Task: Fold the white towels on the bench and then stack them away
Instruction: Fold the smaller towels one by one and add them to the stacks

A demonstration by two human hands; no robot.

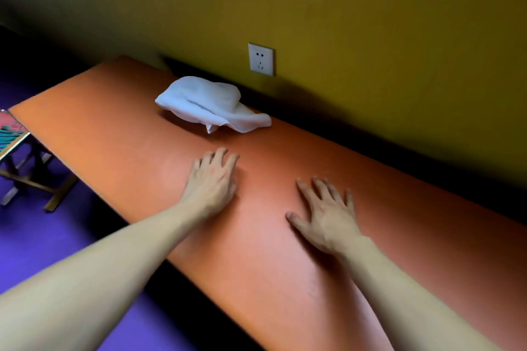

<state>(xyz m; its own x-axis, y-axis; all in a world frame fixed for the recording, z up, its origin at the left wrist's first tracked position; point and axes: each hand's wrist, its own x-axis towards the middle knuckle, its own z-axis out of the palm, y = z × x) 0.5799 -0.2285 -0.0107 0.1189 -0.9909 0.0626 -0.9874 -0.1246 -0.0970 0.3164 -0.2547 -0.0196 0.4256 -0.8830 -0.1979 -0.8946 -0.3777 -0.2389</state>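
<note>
White, crumpled towel (211, 104) lies near the bench's (119, 122) far edge, just beyond the left hand (212, 182). Both the left hand and right hand (325, 212) are spread flat, empty, seemingly resting on the bench.

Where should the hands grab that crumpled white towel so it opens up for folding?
Probably pinch the loose flap of the white towel that trails flat toward the wall socket, coming in from the near side. The rest is bunched in a heap. The left hand is closer than the right hand.
</note>
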